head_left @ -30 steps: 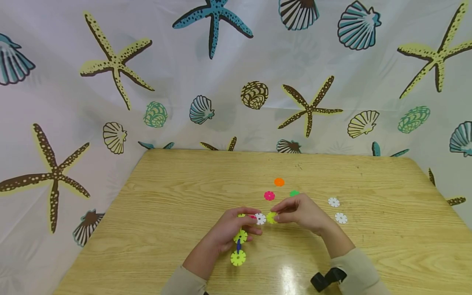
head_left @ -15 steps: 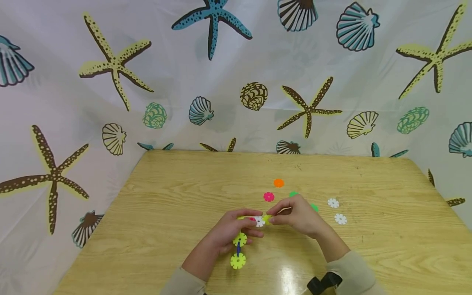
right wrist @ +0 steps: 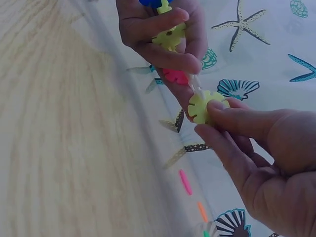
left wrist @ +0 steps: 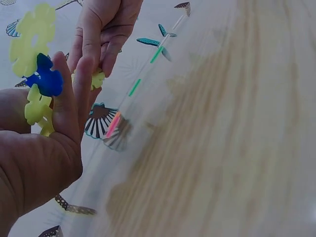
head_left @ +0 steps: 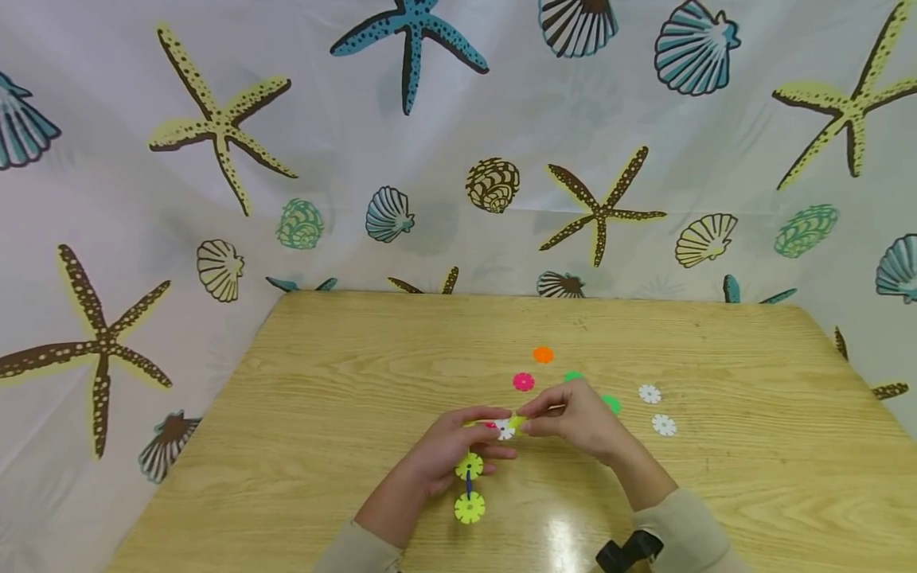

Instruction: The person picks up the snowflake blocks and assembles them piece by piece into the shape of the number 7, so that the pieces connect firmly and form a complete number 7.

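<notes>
My left hand [head_left: 446,450] grips a chain of notched plastic discs between thumb and fingers. From it hang a yellow disc [head_left: 470,508] and a blue disc [head_left: 469,484] set crosswise. Further along the chain come a pink disc [right wrist: 175,76], partly covered by fingers, and a white disc [head_left: 505,430] at the end. My right hand [head_left: 583,422] pinches another yellow disc [right wrist: 200,109] by its edge. That disc stands turned against the white one, their rims meeting; how deep the notches sit in each other cannot be seen.
Loose discs lie on the wooden table [head_left: 344,358] beyond the hands: an orange disc [head_left: 543,355], a pink one, green ones partly behind the right hand, and two white ones at the right. A patterned curtain [head_left: 444,263] borders the table's back.
My right hand has moved left and brought its yellow disc, now turned nearly edge-on, up to the white disc. The left hand keeps its hold; the hanging end has swung slightly.
</notes>
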Motion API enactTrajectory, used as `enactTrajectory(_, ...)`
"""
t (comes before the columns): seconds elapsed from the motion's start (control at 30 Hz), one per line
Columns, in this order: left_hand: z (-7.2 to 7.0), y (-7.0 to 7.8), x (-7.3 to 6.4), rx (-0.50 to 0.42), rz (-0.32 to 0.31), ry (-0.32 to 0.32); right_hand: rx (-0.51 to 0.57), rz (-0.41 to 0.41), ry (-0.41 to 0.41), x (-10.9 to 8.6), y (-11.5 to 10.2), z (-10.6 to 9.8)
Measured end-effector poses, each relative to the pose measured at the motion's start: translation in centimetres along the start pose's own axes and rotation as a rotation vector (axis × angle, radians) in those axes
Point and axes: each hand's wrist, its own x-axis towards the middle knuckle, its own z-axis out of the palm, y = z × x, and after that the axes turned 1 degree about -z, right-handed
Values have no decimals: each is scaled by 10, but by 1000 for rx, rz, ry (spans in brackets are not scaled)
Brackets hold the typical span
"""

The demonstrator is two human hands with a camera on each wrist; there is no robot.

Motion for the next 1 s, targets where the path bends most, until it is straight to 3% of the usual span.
enactTrajectory(0.33, -3, -2, 0, -7, 2, 43, -77, 22, 39, 4, 1, 5)
enactTrajectory(0.67, -6, -4, 0, -24, 2, 47, -91, 36, 9, 5, 4, 1)
enactTrajectory(1.0, -8, -1, -1, -30, -4, 85, -157, 53, 100, 18, 6, -3)
